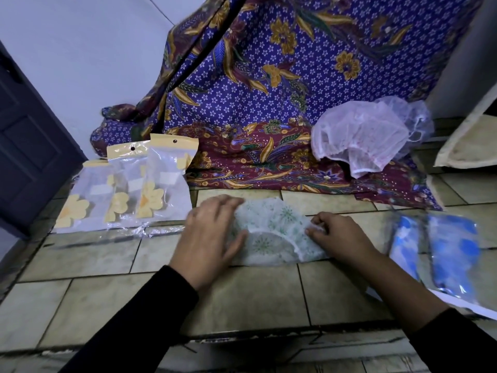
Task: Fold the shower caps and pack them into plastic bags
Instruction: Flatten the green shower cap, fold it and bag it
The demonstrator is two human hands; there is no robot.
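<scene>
**Both hands on one shower cap, flattened on the tiles**

Nearest to me, two forearms in black sleeves (150,313) reach forward over the tiled surface (242,297). The left hand (209,235) lies palm down, fingers straight and spread, and presses the left part of the green-print shower cap (274,227); the thumb rests along the cap's elastic edge. The right hand (338,235) is knuckles up, its fingers curled in and pinching the cap's right edge. The cap lies flat on the tiles between the two hands.

To the right I note blue packed bags (443,251). To the left stand yellow-flower plastic bags (129,189), side by side and overlapping. Beyond, a pile of loose pale caps (363,135) rests on a batik cloth (269,76).
</scene>
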